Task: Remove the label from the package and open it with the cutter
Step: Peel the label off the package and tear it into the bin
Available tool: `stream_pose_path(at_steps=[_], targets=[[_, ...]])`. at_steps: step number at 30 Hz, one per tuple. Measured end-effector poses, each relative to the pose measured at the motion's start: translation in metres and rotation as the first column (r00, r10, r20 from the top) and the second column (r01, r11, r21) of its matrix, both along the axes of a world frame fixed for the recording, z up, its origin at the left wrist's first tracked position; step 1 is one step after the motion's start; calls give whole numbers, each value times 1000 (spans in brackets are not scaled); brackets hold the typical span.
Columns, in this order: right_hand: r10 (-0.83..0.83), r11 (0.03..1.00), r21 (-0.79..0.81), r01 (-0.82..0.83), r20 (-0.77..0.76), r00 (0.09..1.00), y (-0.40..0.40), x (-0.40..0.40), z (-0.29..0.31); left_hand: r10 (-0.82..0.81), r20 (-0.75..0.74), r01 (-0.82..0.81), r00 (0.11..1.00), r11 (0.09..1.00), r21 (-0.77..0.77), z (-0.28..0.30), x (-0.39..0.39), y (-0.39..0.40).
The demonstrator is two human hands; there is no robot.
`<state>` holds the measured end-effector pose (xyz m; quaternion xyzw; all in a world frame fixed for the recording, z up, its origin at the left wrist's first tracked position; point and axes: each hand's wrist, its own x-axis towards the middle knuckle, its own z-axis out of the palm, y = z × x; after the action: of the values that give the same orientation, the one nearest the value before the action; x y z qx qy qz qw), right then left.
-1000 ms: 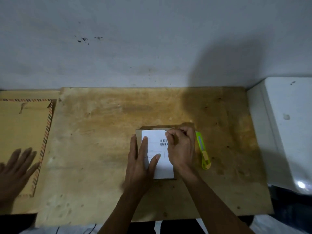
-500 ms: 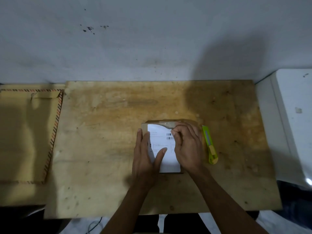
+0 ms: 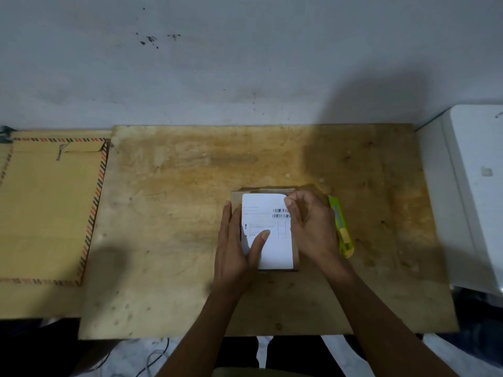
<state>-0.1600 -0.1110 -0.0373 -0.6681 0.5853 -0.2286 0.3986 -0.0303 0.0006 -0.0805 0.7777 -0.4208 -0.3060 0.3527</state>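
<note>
A small brown cardboard package (image 3: 262, 191) lies in the middle of the wooden board. A white label (image 3: 275, 251) with barcodes covers its top. My left hand (image 3: 235, 248) lies flat along the package's left side, thumb pressed on the label. My right hand (image 3: 310, 227) rests over the package's right side, with thumb and fingertips pinched at the label's far right corner; that corner looks slightly curled. A yellow-green cutter (image 3: 341, 227) lies on the board just right of my right hand, untouched.
The wooden board (image 3: 163, 240) sits against a grey wall. A large brown envelope with striped edges (image 3: 46, 210) lies to the left. A white appliance (image 3: 473, 191) stands at the right edge. Cables show on the floor below.
A third hand on the envelope at far left a second ago is gone. My right fingers have shifted from the label's top middle to its far right corner. My left hand stays put.
</note>
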Motion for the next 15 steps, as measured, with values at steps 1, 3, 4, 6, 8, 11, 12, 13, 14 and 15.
stream_pose_path(at_steps=[1, 3, 4, 6, 8, 11, 12, 13, 14, 15], targets=[[-5, 1000, -4, 5, 19, 1000, 0, 0, 1, -11, 2, 11, 1000, 1000, 8, 1, 1, 2], [-4, 1000, -18, 4, 38, 999, -1, -1, 0, -48, 1, 48, 999, 999, 24, 3, 3, 6], [-1, 1000, -24, 2, 38, 999, -1, -2, -1, -66, -4, 66, 998, 997, 31, 3, 4, 9], [-3, 999, -42, 4, 29, 1000, -1, -3, -3, -86, -20, 86, 996, 995, 41, 3, 8, 14], [-1, 999, -54, 2, 16, 1000, -3, -4, -6, -87, -47, 89, 995, 995, 47, 4, 11, 18], [19, 998, -57, -21, -29, 999, -4, -5, -9, -95, -69, 97, 993, 995, 26, 4, 12, 22], [16, 998, -59, -18, -36, 999, -5, -6, -10, -100, -72, 101, 992, 995, 18, 4, 12, 23], [7, 998, -58, -9, -33, 999, -6, -7, -11, -104, -77, 106, 992, 994, 14, 5, 12, 24], [0, 999, -54, -1, -29, 1000, -6, -7, -11, -107, -83, 108, 991, 994, 16, 5, 12, 24], [-3, 999, -51, 1, -34, 999, -5, -8, -10, -110, -89, 112, 990, 994, 17, 5, 12, 25]])
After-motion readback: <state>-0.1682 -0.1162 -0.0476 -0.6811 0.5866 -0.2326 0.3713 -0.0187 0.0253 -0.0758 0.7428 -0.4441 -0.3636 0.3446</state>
